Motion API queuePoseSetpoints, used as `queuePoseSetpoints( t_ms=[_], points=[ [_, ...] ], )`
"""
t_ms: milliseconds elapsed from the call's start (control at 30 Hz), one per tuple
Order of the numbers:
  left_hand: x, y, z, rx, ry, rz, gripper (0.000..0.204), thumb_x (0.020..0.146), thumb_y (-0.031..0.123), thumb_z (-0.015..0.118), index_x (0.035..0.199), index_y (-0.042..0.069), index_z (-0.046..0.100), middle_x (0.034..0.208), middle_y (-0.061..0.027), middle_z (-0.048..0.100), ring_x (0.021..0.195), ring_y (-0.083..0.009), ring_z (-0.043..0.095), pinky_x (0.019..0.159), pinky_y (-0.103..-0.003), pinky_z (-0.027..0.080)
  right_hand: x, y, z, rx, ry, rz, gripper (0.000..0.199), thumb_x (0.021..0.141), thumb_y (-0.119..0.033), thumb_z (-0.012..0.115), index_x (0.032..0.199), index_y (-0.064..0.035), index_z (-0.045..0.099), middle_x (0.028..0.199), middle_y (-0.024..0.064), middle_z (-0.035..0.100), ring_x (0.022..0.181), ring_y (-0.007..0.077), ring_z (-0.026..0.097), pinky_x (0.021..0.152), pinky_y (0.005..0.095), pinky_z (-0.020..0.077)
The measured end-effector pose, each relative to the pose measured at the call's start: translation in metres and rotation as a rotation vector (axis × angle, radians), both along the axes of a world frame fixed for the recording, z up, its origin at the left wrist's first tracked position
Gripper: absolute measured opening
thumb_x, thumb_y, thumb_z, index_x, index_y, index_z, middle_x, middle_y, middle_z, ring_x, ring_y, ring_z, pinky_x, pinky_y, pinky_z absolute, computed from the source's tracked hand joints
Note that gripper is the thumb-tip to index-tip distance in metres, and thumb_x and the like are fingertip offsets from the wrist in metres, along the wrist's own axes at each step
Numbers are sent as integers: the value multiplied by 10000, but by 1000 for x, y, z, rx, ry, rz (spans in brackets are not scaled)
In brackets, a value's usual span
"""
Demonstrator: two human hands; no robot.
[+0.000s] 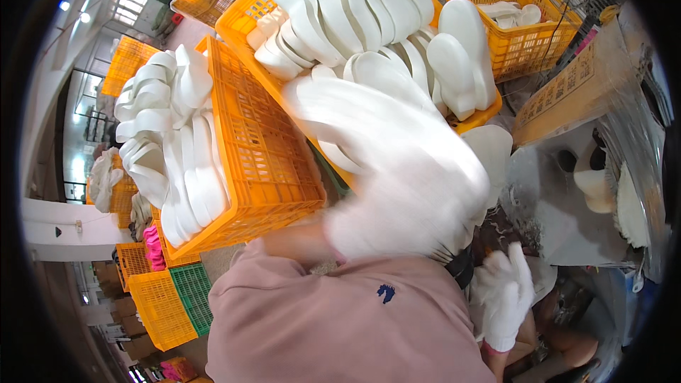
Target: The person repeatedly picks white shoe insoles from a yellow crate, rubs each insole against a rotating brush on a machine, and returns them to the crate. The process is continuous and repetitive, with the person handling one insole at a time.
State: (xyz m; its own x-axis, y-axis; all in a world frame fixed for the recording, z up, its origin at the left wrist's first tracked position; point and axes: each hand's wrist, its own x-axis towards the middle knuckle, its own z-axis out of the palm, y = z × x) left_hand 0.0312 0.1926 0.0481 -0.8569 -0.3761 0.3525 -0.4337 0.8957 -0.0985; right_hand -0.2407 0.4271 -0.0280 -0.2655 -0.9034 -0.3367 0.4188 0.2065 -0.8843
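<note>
My left hand (379, 223), in a white glove and smeared by motion, is in front of my chest. It grips a long white shoe sole (418, 145), also blurred, which slants up and left over the nearest crate; its fingers cannot be made out singly. To the lower right, my right hand (505, 299), also in a white glove, is raised with its fingers stretched and nothing visible in it. White soles (347, 10) stand packed in the large orange crate (245, 18) ahead. A further pale sole (488, 159) shows just right of the blurred one.
Another orange crate (262, 149) full of white soles stands at left. Far right is an orange basket (525, 46) with white pieces. A cardboard sheet (560, 96) and plastic sheeting (635, 142) crowd the right. Orange and green crates (191, 298) stand lower left.
</note>
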Motion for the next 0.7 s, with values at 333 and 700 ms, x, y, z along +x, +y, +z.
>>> queuePoseSetpoints(
  t_ms=[333, 700],
  points=[
    [-191, 53, -107, 1281, 478, -309, 443, 901, 415, 789, 1189, 87, 711, 1208, -108, 698, 1106, -292, 667, 959, -453, 531, 10, 44, 26, 502, 563, -750, 486, 1013, -75, 556, 1468, 94, 561, 1394, 133, 674, 1239, 210, 646, 1054, 346, 516],
    [-409, 80, -170, 2011, 539, -128, 358, 1069, 186, 579, 1378, 9, 619, 1259, -80, 696, 1111, -233, 684, 978, -387, 560, -52, 8, 27, 448, 865, -967, 571, 1011, -148, 582, 1536, 48, 467, 1327, 295, 673, 1149, 372, 719, 945, 452, 582]
  ],
)
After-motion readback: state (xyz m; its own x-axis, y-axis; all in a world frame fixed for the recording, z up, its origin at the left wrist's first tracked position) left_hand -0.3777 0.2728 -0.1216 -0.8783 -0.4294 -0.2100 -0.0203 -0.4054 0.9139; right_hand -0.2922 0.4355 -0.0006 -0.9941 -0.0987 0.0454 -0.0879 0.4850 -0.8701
